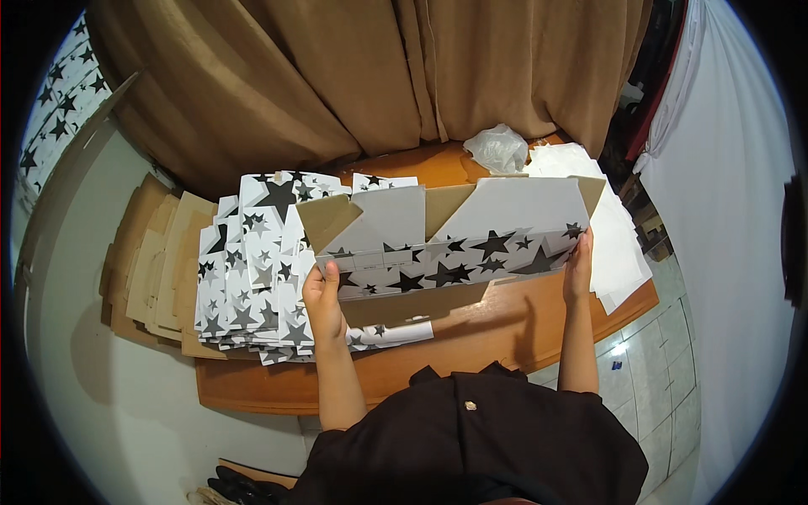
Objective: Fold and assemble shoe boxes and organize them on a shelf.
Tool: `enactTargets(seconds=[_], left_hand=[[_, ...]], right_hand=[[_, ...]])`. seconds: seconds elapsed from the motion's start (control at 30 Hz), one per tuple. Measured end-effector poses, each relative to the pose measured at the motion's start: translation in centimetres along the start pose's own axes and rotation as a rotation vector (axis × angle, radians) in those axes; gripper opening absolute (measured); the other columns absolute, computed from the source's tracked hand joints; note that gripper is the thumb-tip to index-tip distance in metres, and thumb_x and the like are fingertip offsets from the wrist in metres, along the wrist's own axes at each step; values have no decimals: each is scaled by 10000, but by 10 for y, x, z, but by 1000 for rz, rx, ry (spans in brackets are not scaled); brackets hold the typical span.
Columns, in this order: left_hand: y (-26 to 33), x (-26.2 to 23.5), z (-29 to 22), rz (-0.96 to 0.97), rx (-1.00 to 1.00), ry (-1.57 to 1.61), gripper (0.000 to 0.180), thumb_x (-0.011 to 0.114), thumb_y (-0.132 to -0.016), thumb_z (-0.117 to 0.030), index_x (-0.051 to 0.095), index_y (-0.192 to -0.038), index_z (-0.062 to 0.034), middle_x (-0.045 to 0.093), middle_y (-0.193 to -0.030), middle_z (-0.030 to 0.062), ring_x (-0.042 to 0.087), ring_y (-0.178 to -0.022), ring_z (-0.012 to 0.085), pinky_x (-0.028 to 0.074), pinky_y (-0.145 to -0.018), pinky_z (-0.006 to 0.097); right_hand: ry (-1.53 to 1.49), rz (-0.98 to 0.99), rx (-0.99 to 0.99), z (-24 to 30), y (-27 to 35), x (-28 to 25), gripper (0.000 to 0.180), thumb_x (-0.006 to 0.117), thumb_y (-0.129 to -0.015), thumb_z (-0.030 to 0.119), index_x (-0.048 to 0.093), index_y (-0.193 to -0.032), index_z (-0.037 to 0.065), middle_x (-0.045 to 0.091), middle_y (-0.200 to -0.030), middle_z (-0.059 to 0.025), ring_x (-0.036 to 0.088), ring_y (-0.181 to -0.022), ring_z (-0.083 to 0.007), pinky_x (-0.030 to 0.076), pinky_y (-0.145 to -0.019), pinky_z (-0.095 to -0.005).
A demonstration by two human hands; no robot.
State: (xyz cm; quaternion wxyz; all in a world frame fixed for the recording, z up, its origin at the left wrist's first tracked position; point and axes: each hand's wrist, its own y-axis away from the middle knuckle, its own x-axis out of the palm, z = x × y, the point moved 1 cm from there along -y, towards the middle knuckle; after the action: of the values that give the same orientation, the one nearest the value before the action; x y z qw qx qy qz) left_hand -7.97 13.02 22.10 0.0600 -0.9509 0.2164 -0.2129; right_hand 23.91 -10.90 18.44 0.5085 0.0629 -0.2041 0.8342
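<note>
I'm seeing a small makeshift workroom from my end, can't tell if it's in a home: wooden table (pixel 522 324), stacked star-print cardboard (pixel 240 295), flat brown cardboard (pixel 160 273), brown curtain (pixel 320 76), white drape (pixel 728 210), tiled floor (pixel 652 383).

1. A wooden table (pixel 539 320) with a glossy orange-brown top and a curved front edge carries the things here.
2. Over on its left side I see a thick, uneven stack of white cardboard pieces (pixel 240 290) printed with black and grey stars.
3. Plain brown cardboard sheets (pixel 172 273) overlap just left of that stack; I can't tell how far the table bears them.
4. Along the back, toward the right, sits a crumpled clear plastic bag (pixel 497 150).
5. Just beside it, white sheets (pixel 621 252) spread in a loose pile along the right end, corners fanned out.
</note>
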Motion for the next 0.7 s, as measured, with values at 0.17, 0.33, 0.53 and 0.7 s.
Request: enactTargets(seconds=[0.17,0.33,0.53,0.7], left_hand=[[8,-2,12,28,-64,88,348,545,-933,-222,520,-1162,38,598,-1111,96,545,-1008,145,400,-913,279],[16,11,39,255,-156,242,334,448,-968,-173,471,-1229,33,569,-1172,84,537,-1048,137,396,-931,274],[13,13,88,255,-95,217,452,439,-913,-300,492,-1196,49,579,-1126,104,541,-1023,176,379,-909,276],[12,-9,126,138,-117,244,371,431,-891,-259,578,-1041,46,602,-992,88,543,-950,175,380,-879,269]], right_hand=[[82,8,37,9,11,-7,546,352,-968,380,266,-1395,52,372,-1370,-91,337,-1276,-196,235,-1055,-321],[-33,126,145,-6,28,-7,522,336,-970,413,348,-1353,59,435,-1327,-60,394,-1225,-158,284,-1005,-310],[-45,39,255,-22,49,8,560,279,-950,492,385,-1341,105,442,-1331,-38,375,-1236,-155,299,-974,-349],[-274,118,255,-49,73,-13,530,315,-951,460,350,-1372,139,475,-1302,-39,460,-1146,-157,388,-882,-308]])
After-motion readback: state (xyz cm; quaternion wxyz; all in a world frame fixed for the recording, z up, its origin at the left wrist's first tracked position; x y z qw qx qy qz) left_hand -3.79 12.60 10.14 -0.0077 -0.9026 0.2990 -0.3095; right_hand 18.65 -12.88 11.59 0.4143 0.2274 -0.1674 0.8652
